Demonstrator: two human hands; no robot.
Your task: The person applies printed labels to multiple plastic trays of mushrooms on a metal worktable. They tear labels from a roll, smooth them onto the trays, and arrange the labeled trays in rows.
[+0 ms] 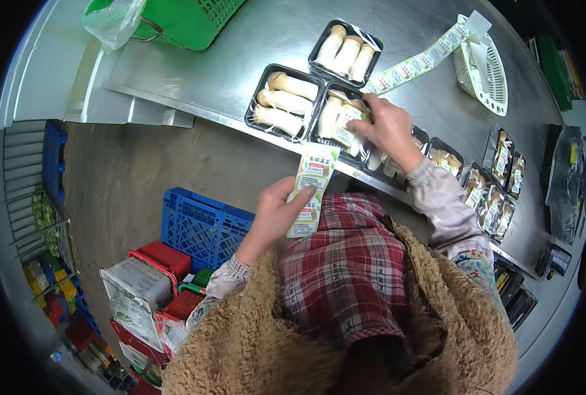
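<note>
My left hand (276, 209) is closed on a short strip of green-and-white printed labels (317, 166), held upright in front of the table's edge with the thumb across it. My right hand (393, 131) reaches over a black tray of king oyster mushrooms (329, 117) at the near edge. Its thumb and fingers are bent around a single label (347, 125) lying against the top of that pack; the fingertips are partly hidden. Beside it sits another mushroom tray (284, 102) to the left, and a third tray (347, 51) stands just behind.
A longer label strip (416, 66) runs across the steel table (266, 33) to a white plastic basket (497, 82). Several labelled mushroom packs (503, 158) are at the right. A green crate (191, 23) stands far left. Below are a blue pallet (204, 224) and red baskets (164, 260).
</note>
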